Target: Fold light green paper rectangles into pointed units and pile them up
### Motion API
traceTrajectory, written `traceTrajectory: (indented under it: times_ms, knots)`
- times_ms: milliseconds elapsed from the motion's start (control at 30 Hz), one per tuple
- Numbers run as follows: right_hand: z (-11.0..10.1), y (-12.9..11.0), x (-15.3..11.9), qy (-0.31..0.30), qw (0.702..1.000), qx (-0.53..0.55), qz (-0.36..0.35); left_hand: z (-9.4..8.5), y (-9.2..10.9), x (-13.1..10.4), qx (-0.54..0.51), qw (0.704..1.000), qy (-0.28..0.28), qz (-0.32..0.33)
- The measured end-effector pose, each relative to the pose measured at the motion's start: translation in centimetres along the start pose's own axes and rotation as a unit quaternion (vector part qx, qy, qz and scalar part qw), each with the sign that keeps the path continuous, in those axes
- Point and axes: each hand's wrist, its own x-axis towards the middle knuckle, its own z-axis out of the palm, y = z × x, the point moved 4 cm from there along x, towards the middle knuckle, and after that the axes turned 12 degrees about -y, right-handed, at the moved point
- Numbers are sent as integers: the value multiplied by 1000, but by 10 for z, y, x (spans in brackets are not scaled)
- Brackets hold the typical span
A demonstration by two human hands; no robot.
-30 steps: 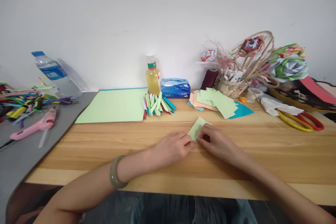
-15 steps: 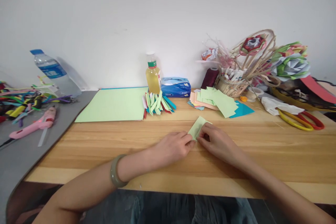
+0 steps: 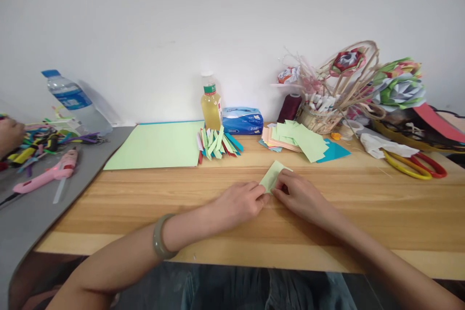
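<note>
A small light green paper (image 3: 272, 175) lies at an angle on the wooden table (image 3: 174, 184), between my hands. My left hand (image 3: 244, 202), with a bracelet on that wrist, has its fingers closed on the paper's lower left corner. On the right side of the same piece, my right hand (image 3: 296, 194) pinches the edge between thumb and fingers. Behind the hands sits a stack of small coloured squares (image 3: 290, 136), green ones on top. Folded paper strips (image 3: 216, 143) form a pile further left.
Large green sheets (image 3: 160, 145), a drink bottle (image 3: 211, 106) and a tissue pack (image 3: 242, 121) stand along the wall. Scissors (image 3: 417, 165) lie right, near a basket (image 3: 319, 120). Left are a pink glue gun (image 3: 51, 174), a water bottle (image 3: 74, 99) and another person's hand (image 3: 10, 135).
Another person's hand has come in at the left edge, over the coloured items. My two hands and the green paper have hardly moved.
</note>
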Motion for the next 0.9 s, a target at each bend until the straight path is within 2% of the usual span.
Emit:
traceTrajectory:
  times_ms: [100,300,433,533,600,700,900]
  knots:
    - [2,-1,-2,6,999,-36,7,2,-1,1,-22,1000,-17,-9]
    - [4,4,-13,79,990,-118,14,7,-5,4,-99,993,-28,-51]
    - [3,12,-16,98,988,-121,8,5,-6,3,-78,996,-26,-43]
    - [3,13,-19,123,983,-136,-23,2,-8,2,-52,998,-11,-28]
    - [4,8,-26,143,973,-162,-78,-1,-10,2,-37,999,9,-19]
    - [11,-4,-44,129,956,-199,-174,-5,-14,2,-10,999,39,-3]
    - [29,-36,-67,58,952,-209,-215,-8,-23,0,-20,998,52,0]
